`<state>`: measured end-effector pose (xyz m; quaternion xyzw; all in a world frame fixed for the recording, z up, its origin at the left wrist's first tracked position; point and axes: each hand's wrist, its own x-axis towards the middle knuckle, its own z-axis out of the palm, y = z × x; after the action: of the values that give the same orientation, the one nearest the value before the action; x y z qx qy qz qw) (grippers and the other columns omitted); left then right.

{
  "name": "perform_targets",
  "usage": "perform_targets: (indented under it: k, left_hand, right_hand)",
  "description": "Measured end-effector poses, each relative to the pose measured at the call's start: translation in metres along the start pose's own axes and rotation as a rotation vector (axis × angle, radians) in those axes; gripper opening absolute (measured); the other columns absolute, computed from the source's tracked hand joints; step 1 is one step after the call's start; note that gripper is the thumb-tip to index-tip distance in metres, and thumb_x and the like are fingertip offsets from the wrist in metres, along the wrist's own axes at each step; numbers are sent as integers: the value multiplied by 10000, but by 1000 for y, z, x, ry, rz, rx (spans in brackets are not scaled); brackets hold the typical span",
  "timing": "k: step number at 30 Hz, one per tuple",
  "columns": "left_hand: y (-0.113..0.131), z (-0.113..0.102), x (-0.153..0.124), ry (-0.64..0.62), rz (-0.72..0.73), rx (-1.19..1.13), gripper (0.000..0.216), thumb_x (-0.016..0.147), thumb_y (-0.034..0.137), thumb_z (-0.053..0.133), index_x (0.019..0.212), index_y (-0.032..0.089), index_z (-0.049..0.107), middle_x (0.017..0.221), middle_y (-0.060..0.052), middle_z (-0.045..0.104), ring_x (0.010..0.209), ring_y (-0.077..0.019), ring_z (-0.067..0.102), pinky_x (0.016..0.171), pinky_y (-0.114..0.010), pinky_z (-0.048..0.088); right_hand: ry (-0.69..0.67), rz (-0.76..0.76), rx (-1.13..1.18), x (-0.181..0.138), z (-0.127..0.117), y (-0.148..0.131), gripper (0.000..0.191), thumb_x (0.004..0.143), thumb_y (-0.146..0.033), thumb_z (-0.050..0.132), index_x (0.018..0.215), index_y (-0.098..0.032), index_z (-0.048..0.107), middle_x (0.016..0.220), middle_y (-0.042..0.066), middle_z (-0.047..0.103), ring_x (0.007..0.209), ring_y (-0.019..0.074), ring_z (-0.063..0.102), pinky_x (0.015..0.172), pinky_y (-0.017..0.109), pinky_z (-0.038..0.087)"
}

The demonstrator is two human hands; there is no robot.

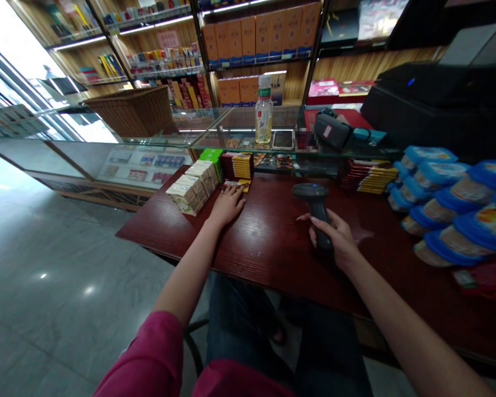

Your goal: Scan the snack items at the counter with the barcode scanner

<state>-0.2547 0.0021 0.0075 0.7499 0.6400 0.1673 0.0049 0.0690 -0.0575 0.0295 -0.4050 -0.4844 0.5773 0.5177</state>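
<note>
My right hand is wrapped round the grip of a dark barcode scanner, its head raised and facing left over the table. My left hand lies with fingers stretched out at a flat brown-and-yellow packet, touching its near edge; the fingers partly cover it. Just behind that packet stands a stack of brown-and-yellow packets. Left of my hand runs a row of small cream boxes, with a bright green pack at its far end.
Blue-lidded tubs are stacked on the right of the dark red table, beside more brown-and-yellow packets. On the glass counter behind stand a drink bottle, a phone and a dark case. A wicker basket sits farther left.
</note>
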Motion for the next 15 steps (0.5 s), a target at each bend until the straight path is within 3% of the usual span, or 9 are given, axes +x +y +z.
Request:
perform_targets:
  k: [9, 15]
  left_hand:
    - [-6, 4, 13, -43, -33, -13, 600, 1071, 388, 507, 1617, 146, 448, 1690, -208, 416, 1613, -360, 326, 1287, -555, 314]
    - [-9, 5, 13, -27, -40, -22, 577, 1059, 374, 519, 1604, 195, 465, 1704, -173, 407, 1616, -344, 328, 1283, -567, 323]
  right_hand:
    - [-18, 11, -15, 1, -2, 1, 407, 748, -490, 898, 973, -217, 696, 1023, 87, 798, 456, 104, 533, 398, 285, 447]
    - [-29, -17, 23, 0, -5, 3, 371, 786, -469, 879, 984, -222, 685, 1053, 77, 804, 470, 100, 549, 414, 273, 457]
